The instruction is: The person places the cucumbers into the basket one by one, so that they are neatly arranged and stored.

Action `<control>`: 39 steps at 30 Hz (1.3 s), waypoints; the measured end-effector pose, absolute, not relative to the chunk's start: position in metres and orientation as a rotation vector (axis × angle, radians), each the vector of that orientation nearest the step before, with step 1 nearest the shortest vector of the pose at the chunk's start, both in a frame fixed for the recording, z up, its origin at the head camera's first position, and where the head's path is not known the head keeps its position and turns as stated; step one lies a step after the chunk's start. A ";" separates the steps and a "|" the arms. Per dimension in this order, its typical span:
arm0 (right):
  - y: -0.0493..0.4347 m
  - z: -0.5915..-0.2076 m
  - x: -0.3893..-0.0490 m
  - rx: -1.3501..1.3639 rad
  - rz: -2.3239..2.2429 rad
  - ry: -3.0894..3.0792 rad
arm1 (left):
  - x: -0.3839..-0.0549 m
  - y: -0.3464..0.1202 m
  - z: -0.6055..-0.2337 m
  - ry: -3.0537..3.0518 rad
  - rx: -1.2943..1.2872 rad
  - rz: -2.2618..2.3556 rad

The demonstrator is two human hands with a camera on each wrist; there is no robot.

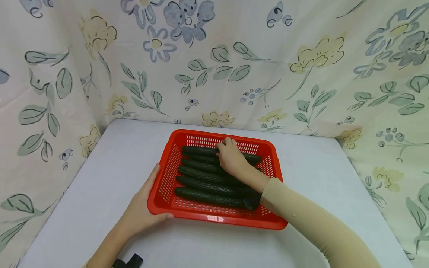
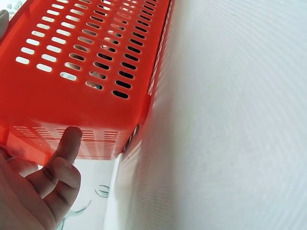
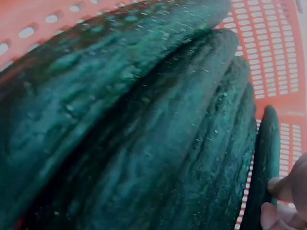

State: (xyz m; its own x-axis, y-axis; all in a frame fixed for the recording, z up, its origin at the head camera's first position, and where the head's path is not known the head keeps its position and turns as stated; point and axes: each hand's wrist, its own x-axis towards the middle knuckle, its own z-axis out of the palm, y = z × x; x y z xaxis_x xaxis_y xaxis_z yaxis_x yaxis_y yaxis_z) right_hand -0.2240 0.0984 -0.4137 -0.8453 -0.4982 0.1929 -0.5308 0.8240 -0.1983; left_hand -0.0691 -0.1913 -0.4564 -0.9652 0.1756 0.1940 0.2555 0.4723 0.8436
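Observation:
A red plastic basket [image 1: 231, 222] with slotted walls holds several dark green cucumbers [image 1: 207, 186] lying side by side. My left hand [image 1: 140, 210] grips its near left corner, thumb at the front rim and fingers along the left side. In the left wrist view, bent fingers [image 2: 72, 141] lie against the slotted basket wall [image 2: 57, 103]. My right hand [image 1: 232, 158] reaches over the row and holds the farthest cucumber [image 1: 200, 150] around its middle. In the right wrist view, fingertips press on that cucumber [image 3: 266, 148], a gap apart from the others.
The basket stands on a table with a white cover [image 1: 127, 149]. A flowered curtain [image 1: 214, 93] hangs behind the table and along its sides. A small black object [image 1: 134, 261] shows by my left wrist.

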 end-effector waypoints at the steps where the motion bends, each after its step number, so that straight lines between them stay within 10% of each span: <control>1: 0.099 -0.413 -0.225 0.818 0.377 -2.876 | -0.069 -0.191 -0.456 -2.625 -0.384 -1.524; 27: 0.120 -0.376 -0.240 0.955 0.678 -3.016 | -0.066 -0.186 -0.457 -2.693 -0.357 -1.332; 39: 0.205 -0.322 -0.197 0.705 0.931 -2.893 | -0.052 -0.182 -0.454 -2.719 -0.304 -1.403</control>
State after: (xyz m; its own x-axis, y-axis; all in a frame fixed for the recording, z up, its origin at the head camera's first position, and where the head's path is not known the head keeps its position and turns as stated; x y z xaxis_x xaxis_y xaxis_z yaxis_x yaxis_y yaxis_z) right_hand -0.1970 0.2046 -0.3217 -0.8976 -0.4126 0.1550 -0.4255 0.7197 -0.5486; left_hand -0.0523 -0.1820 -0.4540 -0.9782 0.1439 0.1495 0.2052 0.5644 0.7996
